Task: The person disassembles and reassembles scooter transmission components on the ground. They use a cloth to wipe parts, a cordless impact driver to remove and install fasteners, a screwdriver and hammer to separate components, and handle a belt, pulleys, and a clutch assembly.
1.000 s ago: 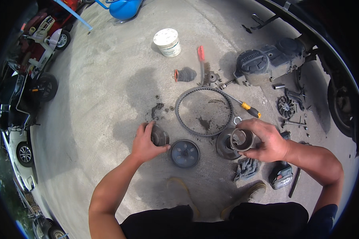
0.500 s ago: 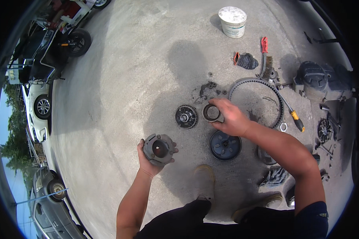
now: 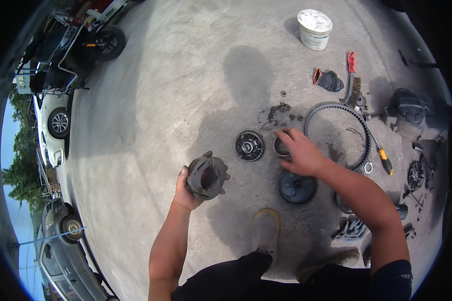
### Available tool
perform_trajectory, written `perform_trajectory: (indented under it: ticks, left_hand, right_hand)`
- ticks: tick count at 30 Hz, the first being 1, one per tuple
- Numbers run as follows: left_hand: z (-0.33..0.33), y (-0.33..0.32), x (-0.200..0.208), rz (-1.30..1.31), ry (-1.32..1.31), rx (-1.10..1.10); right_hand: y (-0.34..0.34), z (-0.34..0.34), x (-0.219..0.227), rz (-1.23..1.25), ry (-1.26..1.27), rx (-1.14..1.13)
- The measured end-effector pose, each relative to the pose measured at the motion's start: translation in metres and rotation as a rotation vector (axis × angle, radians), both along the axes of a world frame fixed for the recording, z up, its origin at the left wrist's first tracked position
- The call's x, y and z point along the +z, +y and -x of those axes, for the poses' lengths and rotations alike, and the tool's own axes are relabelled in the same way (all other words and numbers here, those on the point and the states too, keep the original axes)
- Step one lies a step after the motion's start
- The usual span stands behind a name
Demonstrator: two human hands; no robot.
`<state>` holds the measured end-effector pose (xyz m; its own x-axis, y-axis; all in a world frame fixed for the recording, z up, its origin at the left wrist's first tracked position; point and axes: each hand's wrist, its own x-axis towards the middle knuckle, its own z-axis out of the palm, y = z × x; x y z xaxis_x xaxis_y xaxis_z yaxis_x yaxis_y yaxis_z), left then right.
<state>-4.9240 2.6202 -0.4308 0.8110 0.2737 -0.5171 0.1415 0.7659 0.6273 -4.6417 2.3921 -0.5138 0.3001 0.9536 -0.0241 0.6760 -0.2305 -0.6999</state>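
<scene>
While left hand (image 3: 187, 194) cups grey part (image 3: 196, 178), fingers clamped, right hand (image 3: 304, 153) arches palm-down over dark ring (image 3: 276, 150), fingers' grip unclear.

Ring (image 3: 276, 146) @ my R grip (image 3: 302, 154); on flr (image 3: 176, 95), disc (image 3: 250, 146) L of it, belt (image 3: 336, 106) R, drum (image 3: 297, 188) nearer me, bucket (image 3: 315, 32) far back.

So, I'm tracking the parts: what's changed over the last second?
The right hand has moved the ring left, to beside the wheel; whether it's let go is unclear. The left hand holds the hub as half a second ago. Belt and bucket stayed.
</scene>
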Motion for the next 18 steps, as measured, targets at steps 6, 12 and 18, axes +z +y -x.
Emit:
perform_trajectory:
  ticks: [6, 12, 18]
  left_hand:
    - [-0.026, 0.014, -0.014, -0.540, 0.476, -0.084]
    - [-0.037, 0.027, -0.058, -1.162, 0.866, -0.025]
    - [-0.012, 0.033, -0.120, -1.353, 1.007, -0.442]
  right_hand:
    - [-0.003, -0.002, 0.013, -0.033, -0.094, -0.030]
    - [-0.056, -0.030, 0.040, -0.028, -0.154, 0.002]
    - [-0.174, -0.094, 0.066, 0.230, -0.123, -0.242]
